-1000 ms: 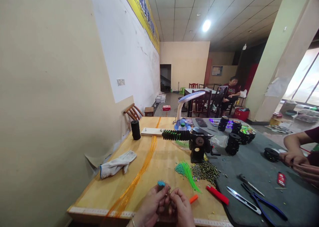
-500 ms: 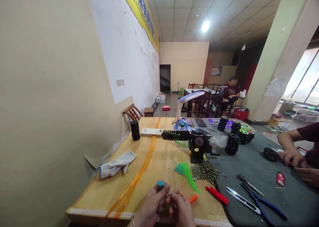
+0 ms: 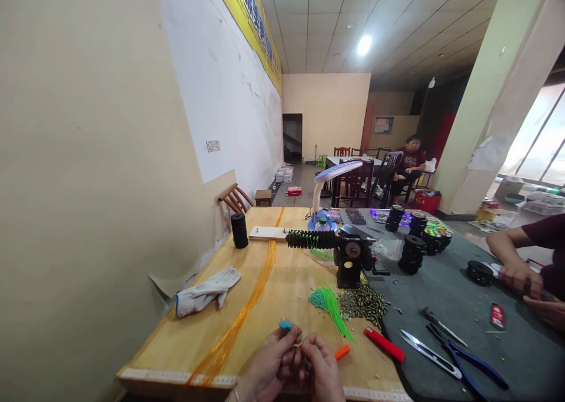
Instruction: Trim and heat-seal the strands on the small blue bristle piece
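Note:
At the front edge of the table my left hand [image 3: 267, 362] and my right hand [image 3: 323, 364] are close together, fingers pinched. Between the fingertips is a small, thin, curled pale strand [image 3: 299, 338]; its ends are hidden. A bright blue piece [image 3: 285, 325] shows just beyond my left fingertips, and I cannot tell whether that hand holds it. Beside my right hand lies an orange stick-like piece [image 3: 342, 352]. Green strands [image 3: 336, 315], turquoise beads [image 3: 318, 299] and a pile of dark and metallic beads [image 3: 366, 305] lie beyond the hands.
A black hand-cranked winder [image 3: 349, 263] and a lamp [image 3: 316, 199] stand behind. Orange strands [image 3: 247, 311] and a white glove [image 3: 207, 292] lie left. A red lighter [image 3: 384, 344], snips [image 3: 430, 355] and blue-handled pliers [image 3: 472, 361] lie right. A co-worker's hands [image 3: 523, 281] are at far right.
My fingers have shifted slightly, and the pale curled strand between them shows more plainly. The co-worker's hands at the right moved a little. Objects on the table stayed put.

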Available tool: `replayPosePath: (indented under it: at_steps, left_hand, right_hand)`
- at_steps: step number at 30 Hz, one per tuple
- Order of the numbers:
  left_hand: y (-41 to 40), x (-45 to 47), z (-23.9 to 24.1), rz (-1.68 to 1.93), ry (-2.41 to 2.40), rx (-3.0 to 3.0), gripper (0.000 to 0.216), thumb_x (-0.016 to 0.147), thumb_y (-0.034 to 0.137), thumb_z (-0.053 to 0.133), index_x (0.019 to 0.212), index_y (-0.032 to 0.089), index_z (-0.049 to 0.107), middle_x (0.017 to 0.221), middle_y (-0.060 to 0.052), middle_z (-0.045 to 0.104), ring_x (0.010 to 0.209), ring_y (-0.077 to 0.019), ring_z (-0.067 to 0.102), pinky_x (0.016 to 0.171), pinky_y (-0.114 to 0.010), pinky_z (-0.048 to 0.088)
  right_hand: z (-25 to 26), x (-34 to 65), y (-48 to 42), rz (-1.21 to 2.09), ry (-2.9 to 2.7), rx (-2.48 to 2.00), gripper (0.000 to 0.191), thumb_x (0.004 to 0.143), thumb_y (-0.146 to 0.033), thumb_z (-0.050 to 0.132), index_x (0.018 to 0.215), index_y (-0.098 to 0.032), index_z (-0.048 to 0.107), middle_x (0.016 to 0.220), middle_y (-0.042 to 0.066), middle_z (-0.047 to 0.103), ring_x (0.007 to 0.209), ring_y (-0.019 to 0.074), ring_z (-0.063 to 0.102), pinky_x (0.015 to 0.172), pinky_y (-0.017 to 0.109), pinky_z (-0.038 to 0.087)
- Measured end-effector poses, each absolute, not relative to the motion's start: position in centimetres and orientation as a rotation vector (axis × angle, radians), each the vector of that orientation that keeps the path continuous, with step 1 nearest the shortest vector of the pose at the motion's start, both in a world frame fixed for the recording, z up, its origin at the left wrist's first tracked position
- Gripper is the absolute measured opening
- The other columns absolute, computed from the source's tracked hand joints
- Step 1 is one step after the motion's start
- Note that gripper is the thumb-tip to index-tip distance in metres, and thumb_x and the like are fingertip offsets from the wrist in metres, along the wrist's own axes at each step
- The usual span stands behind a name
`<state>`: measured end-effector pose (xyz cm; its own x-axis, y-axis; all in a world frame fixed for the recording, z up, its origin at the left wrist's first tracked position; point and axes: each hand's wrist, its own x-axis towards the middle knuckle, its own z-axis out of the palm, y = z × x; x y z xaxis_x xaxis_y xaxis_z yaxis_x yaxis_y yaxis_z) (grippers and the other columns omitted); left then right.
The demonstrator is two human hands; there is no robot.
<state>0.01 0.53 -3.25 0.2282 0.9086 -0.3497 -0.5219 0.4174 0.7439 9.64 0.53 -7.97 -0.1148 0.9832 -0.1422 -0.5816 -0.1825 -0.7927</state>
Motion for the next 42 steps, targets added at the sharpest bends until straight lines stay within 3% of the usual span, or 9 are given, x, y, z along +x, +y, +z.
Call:
replayPosePath:
  at_steps: [11,20,42]
  left_hand:
    - [0.79,-0.14,-4.07,1.071,0.876,0.540,0.048,0.050,0.052,0.084,0.065,0.017,0.054,0.036,0.011,0.044,0.030,-0.0032,0.036,0.035,-0.015,0.026]
    - [0.57,0.19,-3.27,1.068,0.903,0.530,0.052,0.045,0.054,0.085,0.065,0.018,0.054,0.033,0.012,0.041,0.029,-0.0062,0.039,0.036,-0.020,0.039]
    - [0.58,-0.04,-3.76,1.044,0.867,0.536,0.049,0.050,0.052,0.084,0.063,0.017,0.053,0.035,0.011,0.042,0.030,-0.0085,0.047,0.036,-0.019,0.037]
  right_hand:
    - [-7.83,9.67,0.37,1.613,-0.680,-0.802,0.050,0.058,-0.057,0.076,0.061,-0.017,0.046,0.047,-0.005,0.057,0.031,0.0021,0.038,0.033,0.012,0.022]
    - [-7.96,9.70,0.48,1.633,-0.694,-0.801,0.051,0.057,-0.058,0.077,0.062,-0.017,0.046,0.047,-0.005,0.057,0.032,0.0024,0.040,0.033,0.012,0.024]
    - [-7.90,9.59,0.42,1.636,-0.676,-0.779,0.051,0.057,-0.056,0.078,0.060,-0.018,0.045,0.045,-0.005,0.056,0.032,0.0021,0.037,0.035,0.013,0.024]
